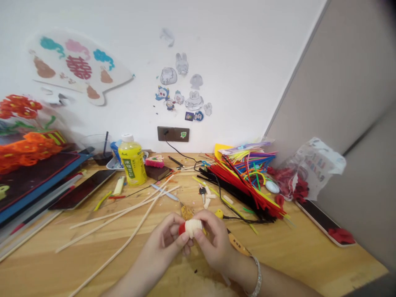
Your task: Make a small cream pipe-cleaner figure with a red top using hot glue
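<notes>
My left hand (168,241) and my right hand (216,243) meet over the near middle of the wooden table (309,251). Together they pinch a small fuzzy piece, cream with a red end (191,227). Both hands have their fingers closed round it. A silver bracelet (257,280) sits on my right wrist. Just beyond the hands lie a yellow-handled tool (236,245) and a small brownish item (186,212).
Long thin wooden sticks (123,214) lie across the table's left half. A heap of coloured pipe cleaners (247,181) fills the right, with a black cable (222,198) running through. A yellow drink bottle (132,163), a tablet (82,189) and orange pipe-cleaner flowers (24,150) stand left.
</notes>
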Available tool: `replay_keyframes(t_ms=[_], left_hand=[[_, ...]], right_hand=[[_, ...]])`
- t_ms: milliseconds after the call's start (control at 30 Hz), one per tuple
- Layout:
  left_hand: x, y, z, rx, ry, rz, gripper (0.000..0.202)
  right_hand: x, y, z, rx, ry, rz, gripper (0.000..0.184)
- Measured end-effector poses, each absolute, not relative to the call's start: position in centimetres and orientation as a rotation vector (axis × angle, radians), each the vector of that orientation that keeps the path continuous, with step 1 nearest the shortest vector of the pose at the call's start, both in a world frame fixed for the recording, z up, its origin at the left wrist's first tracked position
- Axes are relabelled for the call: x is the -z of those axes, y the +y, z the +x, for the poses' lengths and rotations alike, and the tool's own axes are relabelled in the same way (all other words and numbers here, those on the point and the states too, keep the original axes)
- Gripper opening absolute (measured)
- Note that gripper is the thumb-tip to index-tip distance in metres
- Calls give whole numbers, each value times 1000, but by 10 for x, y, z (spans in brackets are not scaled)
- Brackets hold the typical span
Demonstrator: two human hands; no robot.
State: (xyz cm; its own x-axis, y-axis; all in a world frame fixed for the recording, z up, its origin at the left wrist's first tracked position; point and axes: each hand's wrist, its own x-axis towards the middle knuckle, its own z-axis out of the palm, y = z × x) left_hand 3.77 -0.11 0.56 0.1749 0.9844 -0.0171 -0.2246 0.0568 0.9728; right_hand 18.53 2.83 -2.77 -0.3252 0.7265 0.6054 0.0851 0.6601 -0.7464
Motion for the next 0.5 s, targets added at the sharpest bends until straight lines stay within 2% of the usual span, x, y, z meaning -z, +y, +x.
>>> replay_keyframes(t_ms=[500], left_hand=[[-9, -1, 37, -1138, 929, 1104, 31]], right_hand=[[22, 27, 185, -737, -1822, -658, 10]])
